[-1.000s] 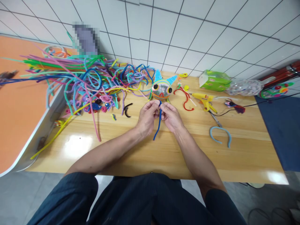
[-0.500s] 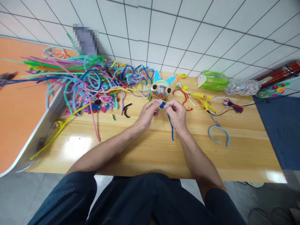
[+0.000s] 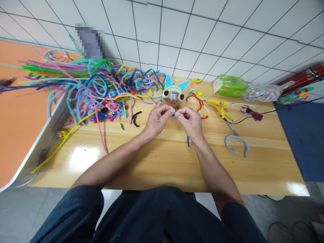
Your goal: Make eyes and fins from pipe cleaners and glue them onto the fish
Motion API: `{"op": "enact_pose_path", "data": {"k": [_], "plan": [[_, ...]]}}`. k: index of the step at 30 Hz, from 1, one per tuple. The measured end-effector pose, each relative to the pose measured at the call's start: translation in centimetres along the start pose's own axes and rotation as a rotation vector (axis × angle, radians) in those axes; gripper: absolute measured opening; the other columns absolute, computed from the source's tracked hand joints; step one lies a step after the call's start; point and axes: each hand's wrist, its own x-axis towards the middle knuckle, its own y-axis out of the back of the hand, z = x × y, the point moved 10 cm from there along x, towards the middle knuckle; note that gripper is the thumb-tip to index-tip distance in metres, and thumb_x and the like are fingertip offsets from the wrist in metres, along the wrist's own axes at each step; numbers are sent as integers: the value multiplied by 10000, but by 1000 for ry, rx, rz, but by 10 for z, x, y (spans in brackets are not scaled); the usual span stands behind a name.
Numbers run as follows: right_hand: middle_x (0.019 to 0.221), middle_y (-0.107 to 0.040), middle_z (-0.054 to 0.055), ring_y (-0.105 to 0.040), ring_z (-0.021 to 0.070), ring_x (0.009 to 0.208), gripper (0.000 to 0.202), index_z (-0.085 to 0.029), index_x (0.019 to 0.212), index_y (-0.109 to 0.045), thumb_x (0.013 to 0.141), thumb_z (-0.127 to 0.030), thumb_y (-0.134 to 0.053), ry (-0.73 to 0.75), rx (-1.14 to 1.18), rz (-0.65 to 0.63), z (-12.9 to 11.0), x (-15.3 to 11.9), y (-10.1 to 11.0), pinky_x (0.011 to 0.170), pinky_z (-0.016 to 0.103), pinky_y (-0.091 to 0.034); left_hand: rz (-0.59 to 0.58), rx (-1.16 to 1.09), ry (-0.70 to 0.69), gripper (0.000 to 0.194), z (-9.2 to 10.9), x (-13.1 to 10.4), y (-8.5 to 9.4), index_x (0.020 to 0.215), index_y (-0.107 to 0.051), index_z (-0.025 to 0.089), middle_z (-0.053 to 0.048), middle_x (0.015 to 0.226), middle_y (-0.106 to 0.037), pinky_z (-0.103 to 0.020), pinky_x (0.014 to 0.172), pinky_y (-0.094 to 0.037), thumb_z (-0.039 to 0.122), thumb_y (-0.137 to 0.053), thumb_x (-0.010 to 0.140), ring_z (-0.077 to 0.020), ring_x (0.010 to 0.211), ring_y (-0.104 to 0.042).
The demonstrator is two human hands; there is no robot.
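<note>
Between the fingertips of my left hand [image 3: 160,118] and my right hand [image 3: 189,120] is a blue pipe cleaner [image 3: 188,141]. Both hands pinch it, and its loose tail hangs down below my right palm. The part at my fingertips is mostly covered by them. Just beyond my hands stands a round craft figure [image 3: 173,96] with blue pointed ears, big black-centred eyes and a red mouth. Short black pipe cleaner pieces [image 3: 136,119] lie to the left of my left hand. Red pipe cleaner pieces [image 3: 198,104] lie past my right hand.
A large tangle of coloured pipe cleaners [image 3: 98,84] covers the back left. To the right are a yellow glue gun [image 3: 219,107] with its cord, scissors [image 3: 232,128], a bent light-blue pipe cleaner [image 3: 237,139] and a green packet [image 3: 230,86]. A tiled wall [image 3: 202,37] rises behind the table.
My fingertips have closed over the blue coiled part, which showed more before. The hanging blue tail has shifted slightly right and less of it shows.
</note>
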Motion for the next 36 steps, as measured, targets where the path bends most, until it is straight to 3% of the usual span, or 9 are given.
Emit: {"op": "enact_pose_path", "data": {"k": [6,10,17,20,25,32,34,36], "plan": [[678,-631,-22,-491,131,629,196,-223,808,-731,852,-414,-727,-70,58,39,13,-3,-7,616,298,-396,80,-170,212,231,-25,-9,-2,839,-798,198,-21,826,-722,-283,716,-450,419,-796,909,-149,765,-563],[668,-626,-21,-499,133,627,189,-221,788,-721,839,-403,-720,-78,67,50,14,-3,-8,620,300,-399,97,-247,276,257,-29,-13,-5,854,-781,199,-17,809,-726,-268,667,-443,451,-803,898,-141,741,-565],[637,-592,-32,-463,122,613,166,-220,708,-674,790,-356,-724,-113,-14,-110,14,4,-1,592,285,-358,-266,-59,133,177,-3,3,-20,851,-748,181,3,798,-710,-276,689,-429,344,-752,920,-126,705,-558],[665,-636,-20,-493,125,625,157,-209,730,-709,781,-358,-719,-125,-49,-192,15,5,-3,608,291,-368,-319,65,65,158,1,7,-18,823,-724,187,10,765,-693,-280,661,-398,281,-691,945,-128,674,-534],[677,-626,-27,-481,121,625,218,-207,778,-728,784,-425,-733,-163,31,-210,18,4,-6,623,298,-385,-231,95,60,202,-4,4,-16,794,-657,189,17,735,-644,-282,664,-396,261,-667,982,-128,679,-527],[639,-598,-32,-454,118,597,212,-218,743,-689,801,-421,-710,-168,39,-31,20,0,-9,604,303,-368,52,-109,159,235,-18,-12,-10,825,-651,201,14,767,-654,-276,694,-446,362,-716,983,-131,708,-524],[639,-608,-27,-473,125,605,187,-222,741,-687,813,-394,-692,-151,7,19,18,-1,-6,607,305,-371,45,-198,236,289,-25,-13,-13,818,-650,210,22,713,-599,-273,647,-414,442,-732,971,-131,668,-480],[632,-605,-28,-476,128,605,163,-227,734,-679,818,-366,-685,-132,-32,31,16,-1,-3,603,302,-368,-36,-246,289,345,-28,-10,-17,788,-649,213,34,650,-526,-278,607,-365,502,-725,961,-127,618,-423]]}}
